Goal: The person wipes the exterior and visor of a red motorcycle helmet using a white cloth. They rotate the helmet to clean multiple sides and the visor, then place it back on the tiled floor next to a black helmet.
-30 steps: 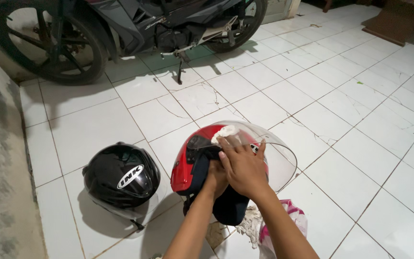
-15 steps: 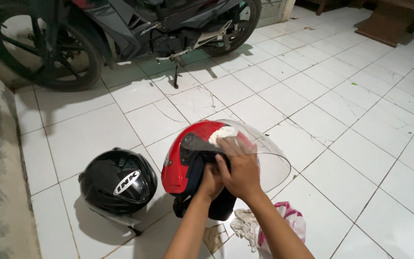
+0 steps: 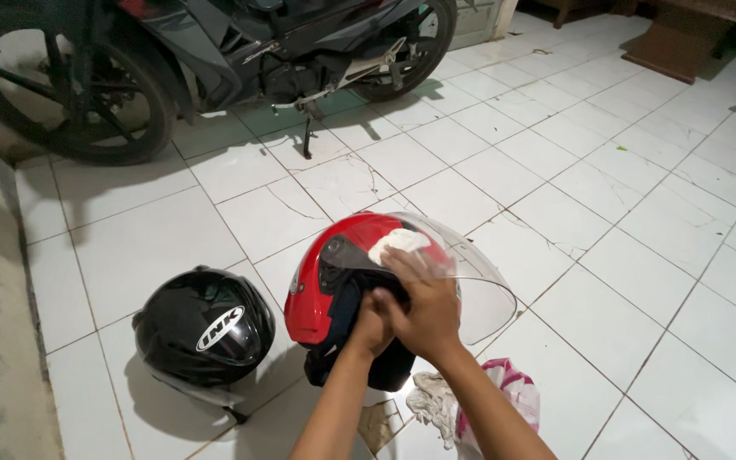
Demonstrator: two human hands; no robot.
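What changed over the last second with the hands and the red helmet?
The right hand with the white cloth slid a little across the clear visor. The left hand kept its hold on the red helmet. The black helmet, the rag on the floor and the motorbike stayed put.

A white oval decal (image 3: 220,329) with dark lettering is seen on the front of the glossy black helmet (image 3: 182,308), which is set on the white tiled floor (image 3: 641,255) just left of the red helmet (image 3: 338,268). A crumpled pink and white plastic bag (image 3: 508,396) is found on the tiles at the lower edge of the view, near the red helmet and to its right; any print on it cannot be made out. A small tan scrap, possibly paper (image 3: 379,423), is lying just left of the bag. No signs or screens are shown.
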